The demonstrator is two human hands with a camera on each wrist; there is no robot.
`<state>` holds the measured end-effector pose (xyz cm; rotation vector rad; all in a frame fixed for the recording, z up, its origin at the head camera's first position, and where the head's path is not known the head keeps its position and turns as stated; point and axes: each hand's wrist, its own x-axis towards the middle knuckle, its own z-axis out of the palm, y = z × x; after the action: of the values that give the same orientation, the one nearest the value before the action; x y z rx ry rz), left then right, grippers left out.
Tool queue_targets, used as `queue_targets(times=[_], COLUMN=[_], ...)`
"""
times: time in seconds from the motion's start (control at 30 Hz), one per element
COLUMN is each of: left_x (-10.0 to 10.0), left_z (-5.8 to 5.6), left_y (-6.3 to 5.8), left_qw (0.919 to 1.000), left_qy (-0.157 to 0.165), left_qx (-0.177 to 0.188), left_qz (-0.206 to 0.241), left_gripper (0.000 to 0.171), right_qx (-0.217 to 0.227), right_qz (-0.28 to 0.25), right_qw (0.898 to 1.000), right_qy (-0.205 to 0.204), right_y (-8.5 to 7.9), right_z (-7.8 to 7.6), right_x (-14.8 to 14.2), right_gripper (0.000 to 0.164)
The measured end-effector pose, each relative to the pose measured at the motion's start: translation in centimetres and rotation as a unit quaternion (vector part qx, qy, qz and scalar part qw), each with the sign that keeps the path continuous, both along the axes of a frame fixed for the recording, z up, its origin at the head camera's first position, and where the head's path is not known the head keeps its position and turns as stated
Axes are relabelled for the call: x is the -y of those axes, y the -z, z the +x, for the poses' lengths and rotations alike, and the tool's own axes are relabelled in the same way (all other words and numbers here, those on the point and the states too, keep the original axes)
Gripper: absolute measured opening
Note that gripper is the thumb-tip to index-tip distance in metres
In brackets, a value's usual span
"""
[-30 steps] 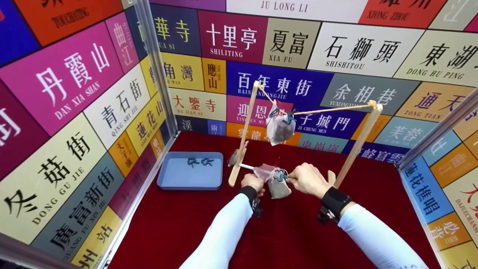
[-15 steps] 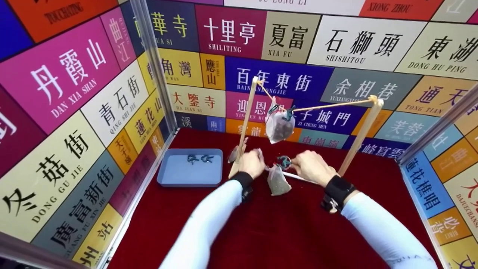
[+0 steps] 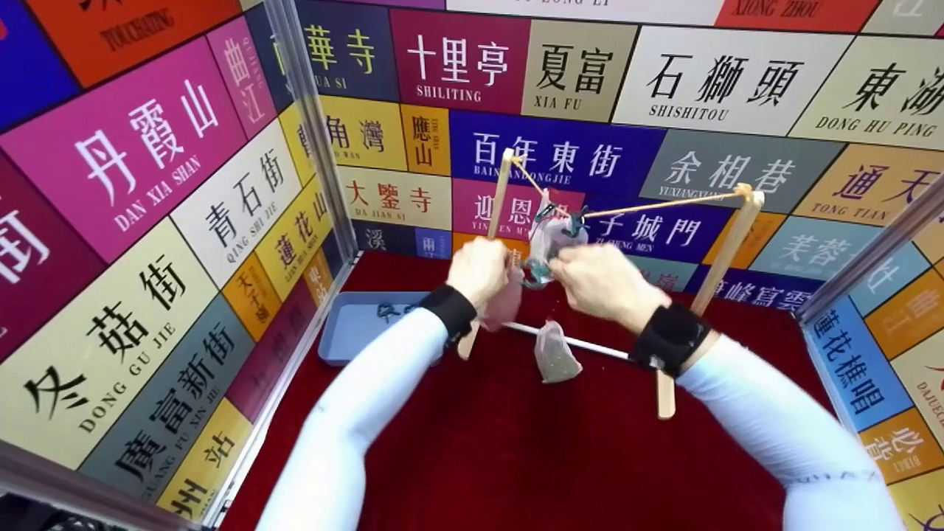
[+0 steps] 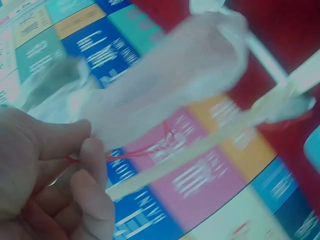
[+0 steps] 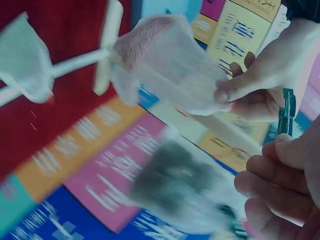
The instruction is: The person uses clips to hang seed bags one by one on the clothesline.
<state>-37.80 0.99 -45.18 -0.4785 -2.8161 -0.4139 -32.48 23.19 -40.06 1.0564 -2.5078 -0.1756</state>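
My left hand (image 3: 479, 273) pinches the gathered top of a whitish mesh drawstring pouch (image 4: 175, 75) with a red cord; the pouch dangles by the left wooden post. In the right wrist view, a dark green clip (image 5: 286, 112) is pinched between the thumb and fingers of my right hand (image 5: 287, 170). Both hands are raised close together, just under a string (image 3: 671, 206) tied between two posts. From that string hangs another filled pouch (image 5: 175, 185), held by green clips; my right hand partly covers it in the head view. A third pouch (image 3: 557, 358) lies on the red cloth.
The wooden stand has a left post (image 3: 499, 199), a right post (image 3: 726, 258) and a white crossbar (image 3: 590, 344) low between them. Left of it is a blue tray (image 3: 343, 332) with green clips (image 3: 387, 311), partly behind my left arm. Lettered panels (image 3: 457, 66) enclose the cloth.
My left hand went to the left post and then rose with a pouch in its fingers. My right hand lifted from the table pouch toward the string, carrying the green clip.
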Motion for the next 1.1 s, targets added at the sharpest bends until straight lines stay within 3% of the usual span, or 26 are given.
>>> queue_targets(times=[0.13,0.23,0.37,0.47,0.63,0.93,1.1], left_x=[0.6,0.8,0.7,0.4,-0.4,-2.1,-2.7], left_z=[-0.1,-0.4,-1.3,-1.9,-2.6,-3.4,-3.7], left_y=[-3.4,-5.7,-7.9,-8.8,-9.3,-9.6,-9.7], left_qw=[0.9998,0.9993,0.9981,0.9972,0.9961,0.9886,0.9841], left_qy=[0.004,-0.004,-0.014,-0.015,-0.012,-0.011,0.009], left_qx=[-0.019,-0.032,-0.058,-0.073,-0.086,-0.135,-0.163], left_qz=[0.011,0.020,0.016,0.007,-0.010,-0.065,-0.070], left_gripper=[0.026,0.026,0.024,0.023,0.026,0.027,0.028], right_qx=[0.030,0.048,0.058,0.056,0.055,0.076,0.097], right_qz=[0.022,0.036,0.057,0.060,0.042,0.036,0.048], right_qw=[0.998,0.993,0.987,0.986,0.987,0.985,0.984], right_qy=[0.051,0.101,0.138,0.145,0.148,0.150,0.143], right_y=[-5.3,-8.8,-11.4,-11.8,-11.1,-10.1,-9.5], right_z=[-1.0,-2.5,-4.8,-6.5,-8.2,-9.1,-9.3], right_x=[1.3,1.6,1.6,1.7,1.9,2.5,3.3], right_gripper=[0.010,0.004,0.019,0.019,0.016,0.003,0.008])
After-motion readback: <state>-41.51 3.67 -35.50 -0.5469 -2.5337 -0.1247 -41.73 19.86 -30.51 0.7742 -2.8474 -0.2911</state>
